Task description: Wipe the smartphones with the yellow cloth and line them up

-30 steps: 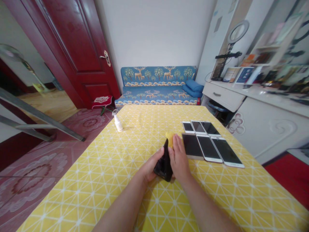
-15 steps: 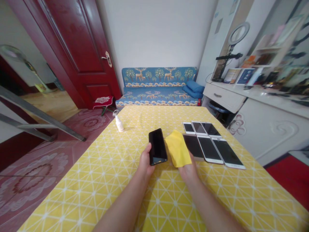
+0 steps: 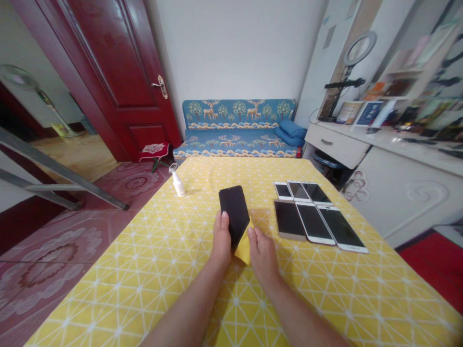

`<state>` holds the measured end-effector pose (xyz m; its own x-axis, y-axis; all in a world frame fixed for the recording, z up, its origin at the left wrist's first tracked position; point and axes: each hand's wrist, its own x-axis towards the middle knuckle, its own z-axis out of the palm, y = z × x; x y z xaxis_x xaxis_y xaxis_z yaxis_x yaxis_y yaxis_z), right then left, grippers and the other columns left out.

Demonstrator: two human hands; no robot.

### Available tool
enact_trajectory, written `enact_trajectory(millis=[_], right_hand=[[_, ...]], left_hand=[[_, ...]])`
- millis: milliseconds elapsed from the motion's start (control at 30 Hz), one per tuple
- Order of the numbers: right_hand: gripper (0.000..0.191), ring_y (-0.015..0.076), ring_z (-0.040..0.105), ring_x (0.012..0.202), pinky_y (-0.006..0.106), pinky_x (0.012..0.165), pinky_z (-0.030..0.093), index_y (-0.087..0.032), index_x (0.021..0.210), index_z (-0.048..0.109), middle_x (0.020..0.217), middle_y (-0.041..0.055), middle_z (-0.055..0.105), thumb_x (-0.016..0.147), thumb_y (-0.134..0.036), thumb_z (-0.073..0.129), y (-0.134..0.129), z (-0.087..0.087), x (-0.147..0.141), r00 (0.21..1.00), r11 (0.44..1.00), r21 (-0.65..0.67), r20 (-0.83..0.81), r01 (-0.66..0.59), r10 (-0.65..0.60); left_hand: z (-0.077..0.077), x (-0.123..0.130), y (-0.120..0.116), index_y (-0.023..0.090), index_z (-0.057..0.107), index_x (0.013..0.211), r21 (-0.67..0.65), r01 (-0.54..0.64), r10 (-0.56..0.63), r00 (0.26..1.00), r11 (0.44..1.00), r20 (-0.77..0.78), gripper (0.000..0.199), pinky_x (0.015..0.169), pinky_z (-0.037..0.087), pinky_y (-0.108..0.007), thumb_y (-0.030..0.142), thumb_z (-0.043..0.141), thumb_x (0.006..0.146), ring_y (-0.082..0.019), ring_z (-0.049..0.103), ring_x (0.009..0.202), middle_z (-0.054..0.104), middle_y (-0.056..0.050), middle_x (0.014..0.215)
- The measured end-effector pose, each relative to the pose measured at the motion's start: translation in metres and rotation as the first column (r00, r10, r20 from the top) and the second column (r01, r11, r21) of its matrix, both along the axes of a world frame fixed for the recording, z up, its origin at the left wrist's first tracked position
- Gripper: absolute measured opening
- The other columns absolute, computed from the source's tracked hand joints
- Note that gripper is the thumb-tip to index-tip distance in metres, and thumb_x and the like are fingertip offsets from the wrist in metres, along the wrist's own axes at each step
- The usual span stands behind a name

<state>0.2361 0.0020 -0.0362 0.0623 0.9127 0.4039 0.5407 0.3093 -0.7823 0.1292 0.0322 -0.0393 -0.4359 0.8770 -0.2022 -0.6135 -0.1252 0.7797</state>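
My left hand (image 3: 221, 238) grips a black smartphone (image 3: 234, 214) upright by its lower part, with the dark glass facing me. My right hand (image 3: 262, 255) is close beside it, against a yellow cloth (image 3: 243, 249). The cloth bunches under the phone's lower end, partly hidden by the phone and my hands. Both rest just above the yellow patterned tablecloth (image 3: 325, 299). To the right, several smartphones (image 3: 313, 222) lie face up in two rows. A small white spray bottle (image 3: 178, 185) stands near the table's far left edge.
The table's left edge drops to a pink patterned floor (image 3: 54, 250). Beyond the far edge stands a blue deer-print sofa (image 3: 238, 130). A red door (image 3: 108, 72) is at the left, and a white desk (image 3: 336, 147) with a ring light (image 3: 359, 48) is at the right.
The phone has tilted more upright and moved slightly up and left. The cloth has moved from my raised right hand to the phone's lower end, and my hands are closer together.
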Motion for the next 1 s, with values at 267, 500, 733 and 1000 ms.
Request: enact_trajectory(millis=[267, 500, 733, 1000], right_hand=[[0.051, 0.0146, 0.047, 0.047, 0.026, 0.048, 0.026, -0.02, 0.063, 0.051, 0.052, 0.0008, 0.052, 0.096, -0.049, 0.025, 0.019, 0.0, 0.025, 0.983, 0.987, 0.027, 0.085, 0.161, -0.162], [0.052, 0.0151, 0.05, 0.053, 0.025, 0.051, 0.032, -0.019, 0.063, 0.05, 0.055, 0.0021, 0.054, 0.094, -0.055, 0.028, 0.027, 0.004, 0.043, 0.968, 0.969, 0.03, -0.049, 0.246, -0.245], [0.046, 0.0141, 0.045, 0.052, 0.025, 0.051, 0.031, -0.02, 0.061, 0.045, 0.053, -0.0018, 0.048, 0.092, -0.053, 0.035, 0.029, 0.008, 0.055, 0.944, 0.959, -0.007, -0.179, 0.282, -0.278], [0.045, 0.0105, 0.034, 0.048, 0.025, 0.047, 0.024, -0.021, 0.052, 0.035, 0.048, -0.0056, 0.032, 0.085, -0.05, 0.045, 0.035, 0.013, 0.073, 0.949, 0.966, -0.111, -0.187, 0.235, -0.252]], left_hand=[[0.009, 0.004, -0.008, 0.019, 0.07, 0.1, 0.062, 0.389, -0.353, 0.884, 0.919, -0.306, 0.024, 0.107, 0.031, -0.032, 0.025, 0.067, 0.078, -0.025, 0.051, 0.12, 0.067, -0.007, 0.114], [0.007, 0.003, -0.013, 0.019, 0.071, 0.102, 0.066, 0.541, -0.51, 0.822, 0.839, -0.252, 0.026, 0.107, 0.032, -0.035, 0.021, 0.067, 0.077, -0.027, 0.053, 0.119, 0.068, -0.007, 0.114], [0.016, 0.002, -0.019, 0.019, 0.069, 0.109, 0.048, 0.693, -0.668, 0.71, 0.72, -0.225, 0.033, 0.09, 0.045, -0.034, 0.026, 0.067, 0.076, -0.027, 0.062, 0.102, 0.069, -0.01, 0.11], [0.026, 0.008, -0.022, 0.021, 0.069, 0.11, -0.031, 0.708, -0.622, 0.597, 0.705, -0.506, 0.033, 0.095, 0.041, -0.036, 0.037, 0.059, 0.082, -0.027, 0.059, 0.104, 0.069, -0.007, 0.11]])
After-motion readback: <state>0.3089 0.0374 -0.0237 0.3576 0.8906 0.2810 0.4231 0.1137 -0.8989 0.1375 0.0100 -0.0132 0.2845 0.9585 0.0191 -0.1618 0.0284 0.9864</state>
